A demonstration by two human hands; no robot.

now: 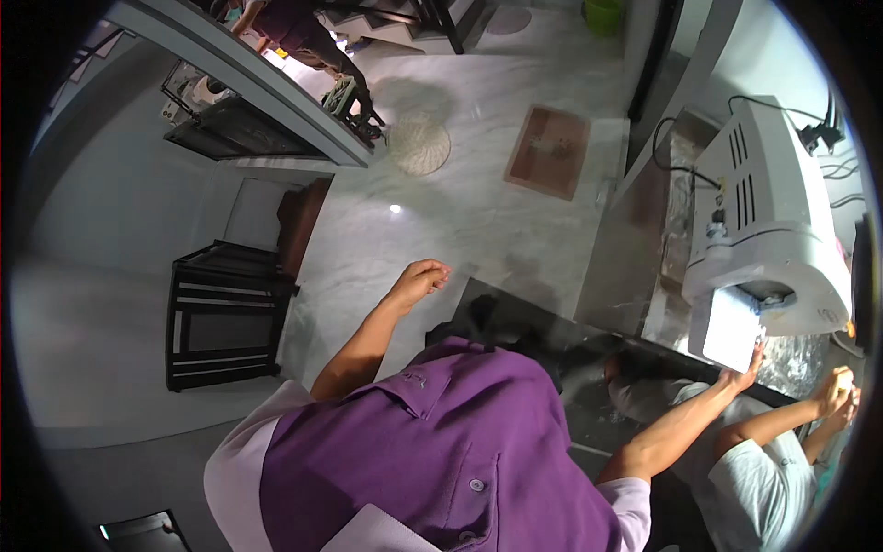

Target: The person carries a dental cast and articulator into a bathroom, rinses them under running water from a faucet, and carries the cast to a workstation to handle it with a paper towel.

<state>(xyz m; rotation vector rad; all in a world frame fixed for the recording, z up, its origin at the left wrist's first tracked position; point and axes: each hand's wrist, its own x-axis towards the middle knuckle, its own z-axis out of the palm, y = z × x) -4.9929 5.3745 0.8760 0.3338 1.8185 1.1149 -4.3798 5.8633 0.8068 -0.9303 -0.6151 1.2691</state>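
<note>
My left hand (423, 280) is held out over the floor, its fingers curled in. I see nothing in it. My right hand (741, 370) is at the lower corner of a white box-like piece (731, 329), its fingers at the edge and partly hidden. That piece sits at the front of a white machine (759, 216) with slotted vents and a round dark opening. Cables run from the machine.
The machine's counter (679, 230) runs along the right. Another person's hands (835, 396) are at lower right. A brown mat (549, 152) and a round woven mat (419, 145) lie on the floor. A dark slatted rack (228, 322) stands left. Another person (308, 41) is at the top.
</note>
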